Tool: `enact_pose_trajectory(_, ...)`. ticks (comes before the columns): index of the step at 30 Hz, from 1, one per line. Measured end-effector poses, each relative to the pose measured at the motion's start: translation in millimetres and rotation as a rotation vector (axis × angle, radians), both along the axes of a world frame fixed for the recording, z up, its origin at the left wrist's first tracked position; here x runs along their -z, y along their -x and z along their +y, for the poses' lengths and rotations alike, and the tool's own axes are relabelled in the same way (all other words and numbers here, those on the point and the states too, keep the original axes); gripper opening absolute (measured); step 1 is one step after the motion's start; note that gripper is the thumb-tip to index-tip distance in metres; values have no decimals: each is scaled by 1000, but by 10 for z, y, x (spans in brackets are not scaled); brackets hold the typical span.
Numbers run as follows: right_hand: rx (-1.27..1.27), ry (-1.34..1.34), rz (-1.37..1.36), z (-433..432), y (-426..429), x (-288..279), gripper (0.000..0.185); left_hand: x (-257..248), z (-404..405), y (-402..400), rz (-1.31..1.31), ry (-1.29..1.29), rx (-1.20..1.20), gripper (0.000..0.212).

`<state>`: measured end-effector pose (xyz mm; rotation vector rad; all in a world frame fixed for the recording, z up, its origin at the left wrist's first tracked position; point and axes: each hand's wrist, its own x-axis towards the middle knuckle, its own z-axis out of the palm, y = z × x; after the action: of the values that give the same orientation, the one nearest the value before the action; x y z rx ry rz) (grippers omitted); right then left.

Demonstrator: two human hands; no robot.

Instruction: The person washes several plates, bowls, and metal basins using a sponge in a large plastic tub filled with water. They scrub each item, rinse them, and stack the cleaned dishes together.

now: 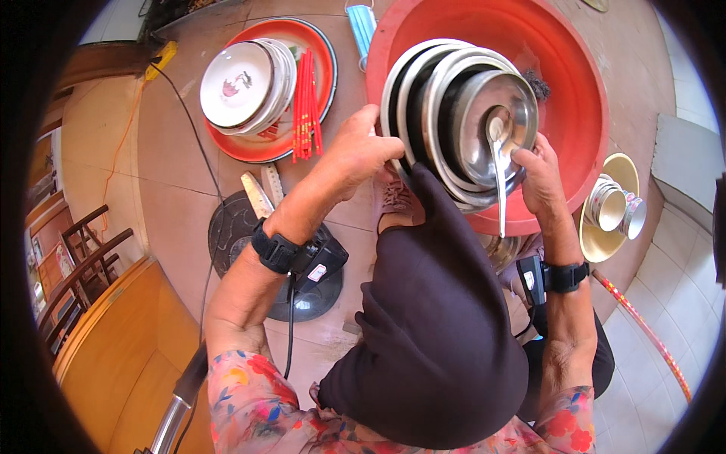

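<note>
Both hands hold a nested stack of stainless steel bowls [417, 93] over the near part of a large red plastic basin [578, 85]. My left hand [368, 148] grips the rim of the outer bowl on the left side. On the right, my right hand [539, 170] has its thumb over the rim of the innermost bowl [471, 125]. Inside that bowl lies a metal spoon [498, 147], its handle sticking out over the near rim. A dark scouring pad [536, 85] is in the basin, partly behind the stack.
An enamel tray [238, 148] at the upper left bears stacked white plates [235, 85] and red chopsticks [306, 108]. A black stool [232, 218] stands below it. Right of the basin, a yellowish basin [598, 244] holds small bowls [610, 209]. A hose [646, 326] and a cable [198, 130] cross the floor.
</note>
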<state>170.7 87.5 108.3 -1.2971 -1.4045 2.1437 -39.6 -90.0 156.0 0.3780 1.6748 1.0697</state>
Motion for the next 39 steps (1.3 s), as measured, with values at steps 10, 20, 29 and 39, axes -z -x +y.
enact_pose_trajectory(10,-79,-148,60,-68,663,16,48,80,-329,101,-57,-75,-309,29)
enact_pose_trajectory(20,-71,-356,44,-140,724,-81,45,213,-461,51,-124,-76,-385,26)
enact_pose_trajectory(29,-35,-467,-77,-174,878,-206,43,442,-528,-46,-57,-98,-484,23)
enact_pose_trajectory(39,-159,-720,-67,-182,1037,-39,41,223,-644,-3,-118,-303,-586,37)
